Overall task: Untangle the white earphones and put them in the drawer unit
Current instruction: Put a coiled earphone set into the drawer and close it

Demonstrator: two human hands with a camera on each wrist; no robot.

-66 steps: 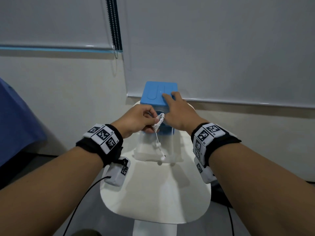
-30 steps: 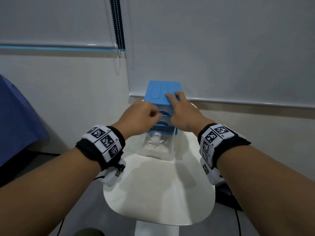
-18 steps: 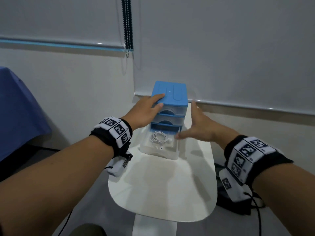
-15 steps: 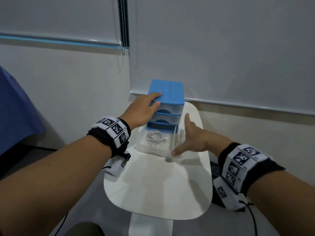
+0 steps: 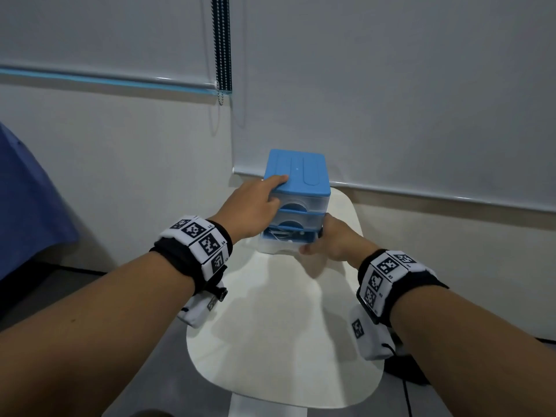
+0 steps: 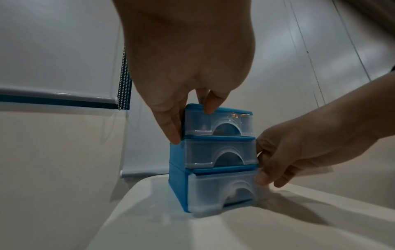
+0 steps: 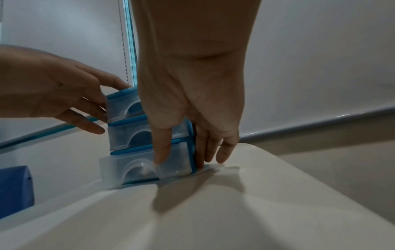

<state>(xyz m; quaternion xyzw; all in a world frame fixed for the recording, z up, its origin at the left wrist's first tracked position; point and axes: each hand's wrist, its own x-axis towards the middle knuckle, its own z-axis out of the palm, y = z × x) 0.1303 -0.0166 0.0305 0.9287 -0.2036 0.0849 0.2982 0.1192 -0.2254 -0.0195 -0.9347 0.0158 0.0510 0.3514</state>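
The blue drawer unit (image 5: 296, 176) with clear drawers stands at the far end of the white table (image 5: 270, 326). Its bottom drawer (image 6: 220, 191) sticks out only a little. The white earphones (image 5: 284, 235) show faintly through that drawer. My left hand (image 5: 255, 206) rests on the unit's top left corner, with straight fingers (image 6: 171, 128) laid against its side. My right hand (image 5: 331, 242) presses its thumb (image 7: 162, 152) on the bottom drawer's front, and its other fingers (image 7: 205, 148) lie along the unit's right side.
A wall with roller blinds and a hanging bead chain (image 5: 222, 55) stands right behind the unit. Blue fabric (image 5: 24, 206) hangs at the far left. A dark object with a cable (image 5: 406, 374) lies on the floor beside the table's right edge.
The left hand dropped the earphones into the open bottom drawer and moved to the unit's top. The right hand left the top, came round to the drawer front and pushed the drawer almost in.
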